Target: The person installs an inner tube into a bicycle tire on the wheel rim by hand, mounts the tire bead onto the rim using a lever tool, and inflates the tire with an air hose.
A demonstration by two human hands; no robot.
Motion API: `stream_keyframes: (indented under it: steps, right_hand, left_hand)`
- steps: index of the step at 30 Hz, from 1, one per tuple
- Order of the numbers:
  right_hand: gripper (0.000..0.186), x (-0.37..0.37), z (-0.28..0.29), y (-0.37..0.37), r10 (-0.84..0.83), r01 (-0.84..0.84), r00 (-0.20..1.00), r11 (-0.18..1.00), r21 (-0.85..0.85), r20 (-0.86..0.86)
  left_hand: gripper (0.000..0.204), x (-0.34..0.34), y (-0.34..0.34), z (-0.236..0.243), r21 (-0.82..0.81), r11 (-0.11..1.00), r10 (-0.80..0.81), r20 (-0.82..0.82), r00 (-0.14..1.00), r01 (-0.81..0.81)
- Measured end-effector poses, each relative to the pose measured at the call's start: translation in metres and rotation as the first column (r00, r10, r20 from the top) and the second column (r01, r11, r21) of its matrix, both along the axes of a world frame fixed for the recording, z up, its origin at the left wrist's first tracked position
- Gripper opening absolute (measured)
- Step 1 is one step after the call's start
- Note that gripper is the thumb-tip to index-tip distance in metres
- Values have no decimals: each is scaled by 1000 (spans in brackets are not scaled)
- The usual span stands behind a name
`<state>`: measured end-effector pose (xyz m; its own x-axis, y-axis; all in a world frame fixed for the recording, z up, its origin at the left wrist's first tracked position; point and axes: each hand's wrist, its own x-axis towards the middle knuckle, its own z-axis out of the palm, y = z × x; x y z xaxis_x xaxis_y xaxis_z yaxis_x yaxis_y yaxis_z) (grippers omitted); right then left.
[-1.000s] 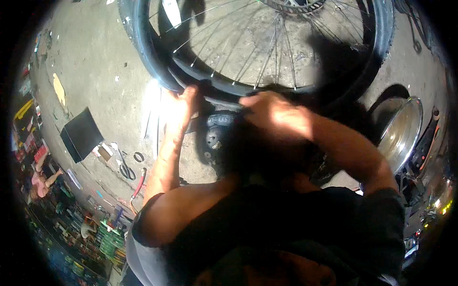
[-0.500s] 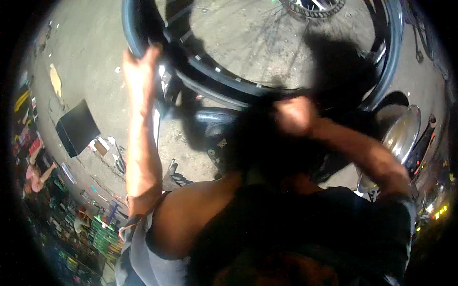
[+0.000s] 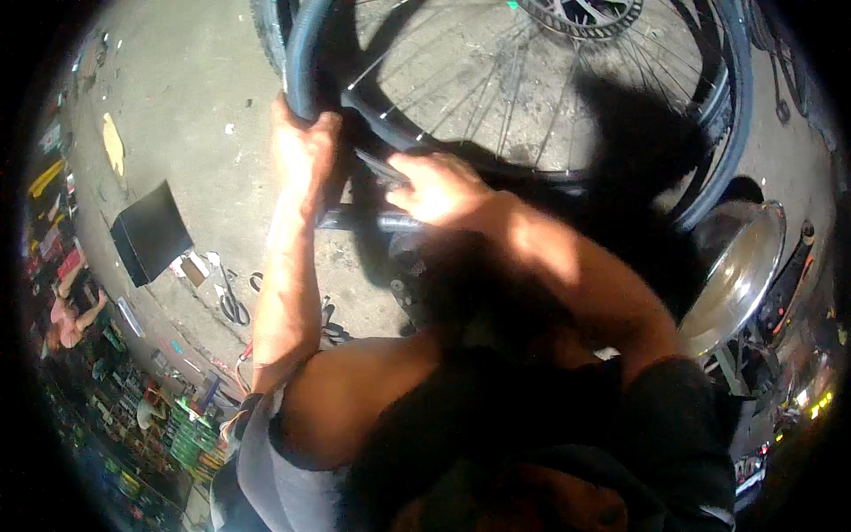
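A spoked bicycle wheel (image 3: 579,27) with a disc at its hub and a dark tyre (image 3: 734,124) fills the top of the view. My left hand (image 3: 304,151) is closed round the tyre at the wheel's near-left side. To its right, my right hand (image 3: 443,191) grips a dark grey strip (image 3: 377,167) along the near edge of the wheel; whether the strip belongs to the tyre or is separate I cannot tell. Beneath the hands, a dark object (image 3: 403,284) on the concrete is mostly in shadow.
At right are a shiny metal basin (image 3: 736,275) and dark tubular parts (image 3: 793,275). At left lie a black box (image 3: 151,232), scissors (image 3: 232,306), a yellow scrap (image 3: 113,142) and clutter (image 3: 191,426). A person in pink (image 3: 64,319) is at the far left.
My left hand went out to the left along the tyre, then came back right. My right hand has moved left toward it and now grips the strip. The wheel has shifted slightly right.
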<state>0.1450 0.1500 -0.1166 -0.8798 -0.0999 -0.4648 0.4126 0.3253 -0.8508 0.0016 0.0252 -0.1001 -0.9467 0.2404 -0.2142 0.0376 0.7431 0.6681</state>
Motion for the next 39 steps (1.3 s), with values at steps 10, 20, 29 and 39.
stream_keyframes:
  steps: [10,20,29,39]
  right_hand:
    - [33,128,4,183,554,-655,752,690,309,357]
    - [20,96,-47,25,149,-45,971,881,470,-185]
    - [20,25,-21,-14,-153,176,979,966,188,-133]
    - [24,132,-1,168,416,-485,872,805,343,258]
  left_hand:
    - [39,-9,-10,-8,40,997,-65,17,998,64]
    - [93,19,-3,-4,144,988,34,94,995,-47]
    - [47,15,9,-9,88,994,54,130,990,-65]
    - [39,-2,-6,-14,6,1000,0,121,993,-1]
